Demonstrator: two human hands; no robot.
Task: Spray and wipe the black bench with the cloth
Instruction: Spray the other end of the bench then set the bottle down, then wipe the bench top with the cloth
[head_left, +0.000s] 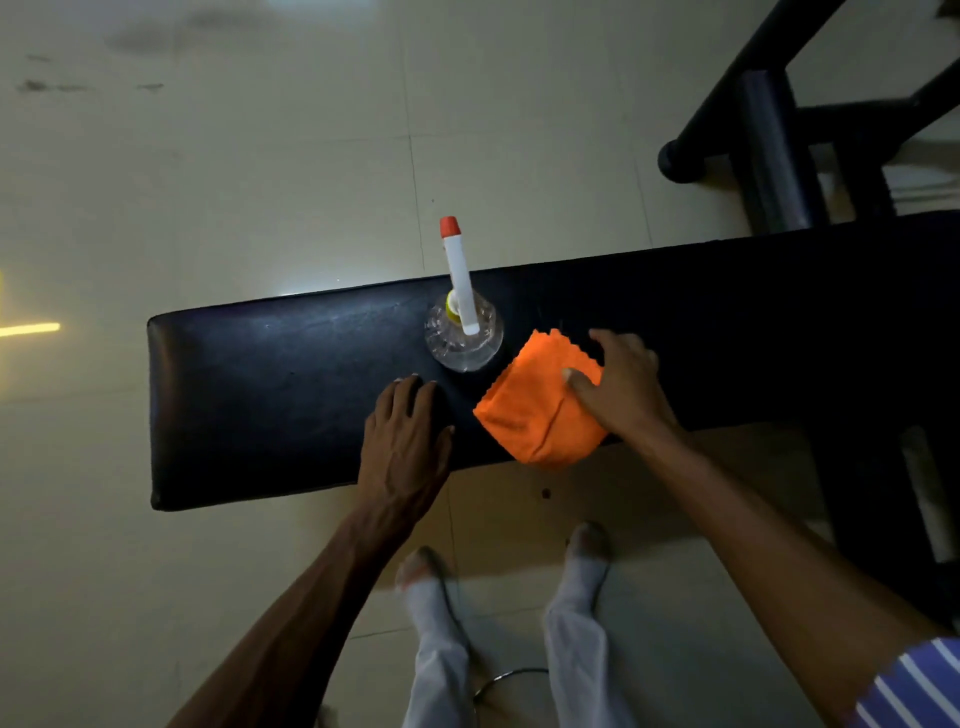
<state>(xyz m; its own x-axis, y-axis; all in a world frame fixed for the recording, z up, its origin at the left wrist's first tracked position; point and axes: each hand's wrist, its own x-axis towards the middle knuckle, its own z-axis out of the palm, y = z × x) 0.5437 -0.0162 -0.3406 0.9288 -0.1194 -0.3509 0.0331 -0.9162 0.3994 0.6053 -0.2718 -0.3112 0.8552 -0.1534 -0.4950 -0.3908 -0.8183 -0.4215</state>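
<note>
A long black padded bench (260, 395) runs across the view from left to right. A clear spray bottle (464, 332) with a white nozzle and orange tip stands upright near the bench's middle. Just right of it lies a folded orange cloth (535, 410), partly over the near edge. My right hand (623, 384) rests on the cloth's right side, thumb pressed on top and fingers curled over its far edge. My left hand (408, 431) lies flat on the bench, fingers spread, just below and left of the bottle, holding nothing.
Pale tiled floor (260, 156) surrounds the bench. A black metal frame with a padded roller (774, 150) stands at the upper right, beyond the bench. My own legs and feet (582, 551) are under the near edge. A dark bench support (883, 493) sits at right.
</note>
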